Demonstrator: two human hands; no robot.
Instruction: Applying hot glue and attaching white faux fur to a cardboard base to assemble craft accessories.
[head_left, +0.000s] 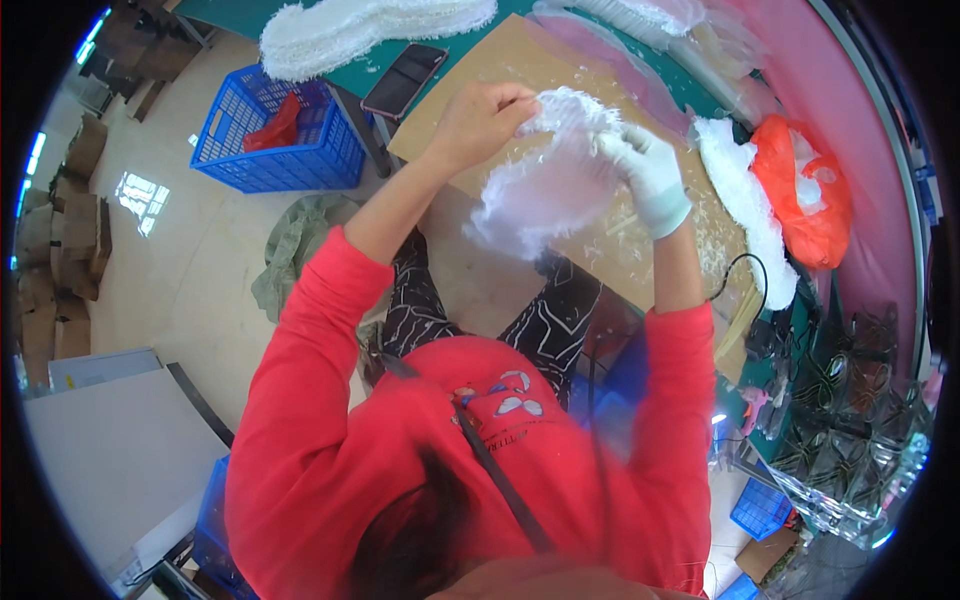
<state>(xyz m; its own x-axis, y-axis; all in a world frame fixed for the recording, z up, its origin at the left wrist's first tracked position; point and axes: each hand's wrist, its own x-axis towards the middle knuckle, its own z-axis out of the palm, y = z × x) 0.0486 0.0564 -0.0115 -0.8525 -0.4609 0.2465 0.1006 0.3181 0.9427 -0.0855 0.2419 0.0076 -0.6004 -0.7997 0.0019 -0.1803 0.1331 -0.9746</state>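
Observation:
Both of my hands hold one fluffy white sole-shaped piece (545, 185) above the brown cardboard sheet (500, 70) on the green table. My bare left hand (480, 120) pinches its upper edge. My right hand (648, 172), in a white glove, grips the piece's right side. Red sleeves cover both of my arms. White fibre scraps lie on the cardboard under the piece.
A stack of white fluffy soles (370, 30) and a black phone (405, 80) lie at the table's far end. More white soles (745, 205) and an orange bag (815, 190) sit to the right. A blue crate (280, 135) stands on the floor at left.

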